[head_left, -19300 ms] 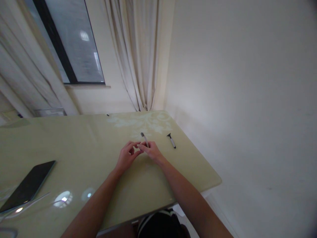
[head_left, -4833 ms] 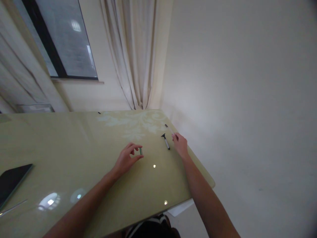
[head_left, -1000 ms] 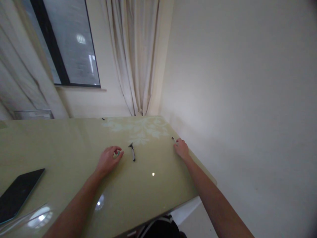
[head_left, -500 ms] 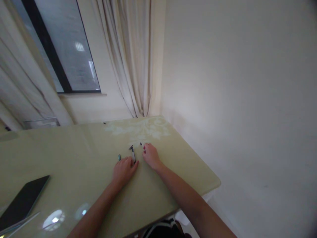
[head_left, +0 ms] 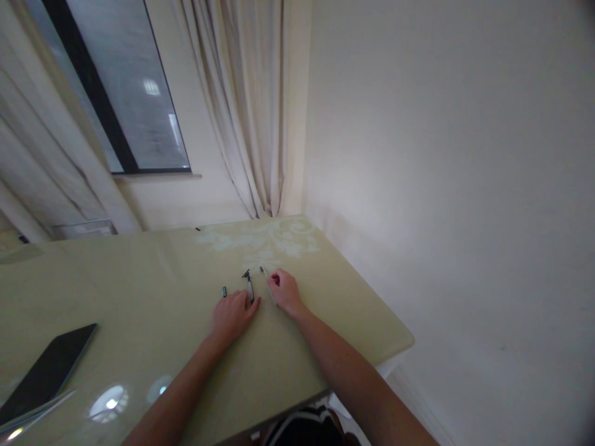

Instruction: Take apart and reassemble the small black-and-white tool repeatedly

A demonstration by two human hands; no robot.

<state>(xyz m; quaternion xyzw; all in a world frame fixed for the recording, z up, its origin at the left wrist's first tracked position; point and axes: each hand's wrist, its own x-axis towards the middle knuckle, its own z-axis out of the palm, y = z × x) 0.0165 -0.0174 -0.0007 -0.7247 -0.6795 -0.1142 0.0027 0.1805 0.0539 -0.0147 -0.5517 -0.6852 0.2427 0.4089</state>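
Razor [head_left: 250, 286] lay on the yellow-green surface [head_left: 139, 297] between both hands, long axis running away from the person, head at far end; left hand [head_left: 231, 314] rested flat and open with fingertips touching its handle, so nearer. Right hand [head_left: 283, 292] pinched a thin rod [head_left: 266, 282] just right of it. Small dark cap [head_left: 224, 291] lay left; tablet [head_left: 46, 373] well apart; no containers.

From my feed the table [head_left: 297, 347] under both hands looks like glossy glass, throwing back light spots. The razor [head_left: 250, 286] between the hands seems dark plastic. Curtain [head_left: 251, 105] beyond them is matt cloth.
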